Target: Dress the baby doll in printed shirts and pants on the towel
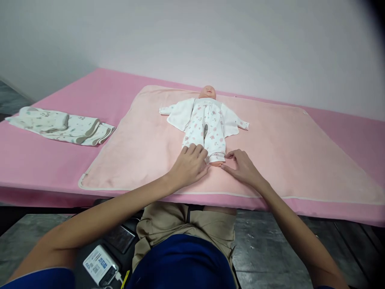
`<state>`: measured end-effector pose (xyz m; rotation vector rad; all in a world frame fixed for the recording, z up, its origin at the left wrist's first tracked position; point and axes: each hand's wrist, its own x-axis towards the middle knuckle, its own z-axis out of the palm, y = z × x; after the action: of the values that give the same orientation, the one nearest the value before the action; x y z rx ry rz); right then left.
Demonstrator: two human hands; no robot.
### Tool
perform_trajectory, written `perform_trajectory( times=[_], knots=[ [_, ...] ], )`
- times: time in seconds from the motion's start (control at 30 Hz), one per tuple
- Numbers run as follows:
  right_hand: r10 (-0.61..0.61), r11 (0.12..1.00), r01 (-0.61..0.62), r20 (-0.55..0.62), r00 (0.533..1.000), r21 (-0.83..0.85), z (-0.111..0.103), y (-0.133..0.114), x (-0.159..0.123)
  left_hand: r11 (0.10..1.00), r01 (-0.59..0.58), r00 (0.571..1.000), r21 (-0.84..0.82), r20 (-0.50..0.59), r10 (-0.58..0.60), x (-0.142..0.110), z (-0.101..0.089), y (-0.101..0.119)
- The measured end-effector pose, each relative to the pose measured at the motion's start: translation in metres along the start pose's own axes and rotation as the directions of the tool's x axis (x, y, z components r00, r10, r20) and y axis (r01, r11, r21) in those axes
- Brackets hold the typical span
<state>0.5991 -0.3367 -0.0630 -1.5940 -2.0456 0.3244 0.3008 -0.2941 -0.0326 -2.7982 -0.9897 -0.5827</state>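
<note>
A baby doll [208, 92] lies on its back with its head at the far side. White baby pants [215, 132] with a small pink print cover its legs, and a white shirt [184, 113] spreads out to both sides beneath. My left hand [191, 162] is closed, fingers curled over the bottom of the left pant leg, hiding that cuff and foot. By the right cuff, my right hand [243, 167] has its thumb and forefinger apart. Its thumb reaches the doll's foot [215, 163], which pokes out of the cuff.
A peach blanket [279, 160] with a pale edge covers much of the pink table [114, 86]. Folded patterned cloths [60, 125] lie at the left. A grey wall rises behind. Below the table's front edge, a white power bank [100, 265] with a cable rests beside my lap.
</note>
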Motion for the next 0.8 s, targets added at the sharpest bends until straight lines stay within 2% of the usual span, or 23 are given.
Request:
perform_trajectory(
  times=[0.13,0.27,0.33,0.4,0.53,0.63,0.7,0.8],
  knots=[
    [-0.067,0.997,0.068,-0.033,0.997,0.033,0.019,0.0,0.004,0.998,-0.038,0.998,0.045,0.049,0.035,0.03,0.025,0.007],
    [-0.017,0.996,0.025,-0.094,0.995,0.083,0.024,-0.011,0.003,0.998,-0.067,0.996,0.017,0.064,0.066,0.028,0.035,0.001],
    [0.021,0.998,-0.013,-0.12,0.993,0.067,0.02,-0.02,-0.001,0.997,-0.064,0.995,-0.032,0.075,0.066,0.022,0.032,-0.002],
    [0.011,1.0,-0.012,-0.136,0.991,-0.005,0.015,-0.03,-0.007,0.995,-0.039,0.996,-0.087,0.072,0.046,0.014,0.024,-0.002],
    [-0.16,0.957,0.121,-0.131,0.978,-0.263,0.002,-0.045,-0.021,0.99,-0.027,0.997,-0.142,0.07,0.037,0.002,0.006,0.005],
    [-0.255,0.933,0.211,-0.123,0.959,-0.293,-0.006,-0.049,-0.025,0.987,-0.035,0.996,-0.157,0.075,0.047,-0.006,-0.001,0.002],
    [-0.336,0.918,0.312,-0.058,0.94,-0.246,-0.007,-0.048,-0.022,0.987,-0.044,0.998,-0.155,0.047,0.052,-0.014,0.0,-0.007],
    [-0.445,0.87,0.464,0.141,0.884,-0.166,-0.002,-0.043,-0.012,0.982,-0.127,0.991,-0.141,0.03,0.132,-0.03,0.009,-0.025]
  ],
)
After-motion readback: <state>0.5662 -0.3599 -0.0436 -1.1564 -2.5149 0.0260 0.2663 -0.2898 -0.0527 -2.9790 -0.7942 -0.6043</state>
